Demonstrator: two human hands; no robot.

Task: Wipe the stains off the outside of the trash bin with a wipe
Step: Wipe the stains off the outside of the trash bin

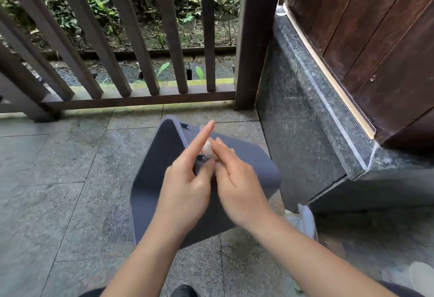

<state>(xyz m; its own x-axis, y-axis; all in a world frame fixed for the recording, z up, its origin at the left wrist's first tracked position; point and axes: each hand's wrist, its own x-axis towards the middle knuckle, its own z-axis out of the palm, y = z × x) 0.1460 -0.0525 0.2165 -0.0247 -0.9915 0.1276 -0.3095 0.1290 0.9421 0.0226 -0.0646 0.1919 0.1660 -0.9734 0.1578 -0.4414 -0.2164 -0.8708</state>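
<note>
A dark blue-grey trash bin lies tipped on the stone floor, one flat side facing up. Both my hands meet above it around a small crumpled white wipe. My left hand has its index finger stretched straight out and its thumb pressed towards the wipe. From the right, my right hand pinches the wipe with its fingertips. Most of the wipe is hidden between the fingers. A clear plastic liner spills from the bin's mouth at the right.
A dark wooden railing runs across just behind the bin, with plants beyond. A speckled stone ledge and a brown wooden door stand close on the right. Grey floor tiles spread to the left. My shoe shows at the bottom.
</note>
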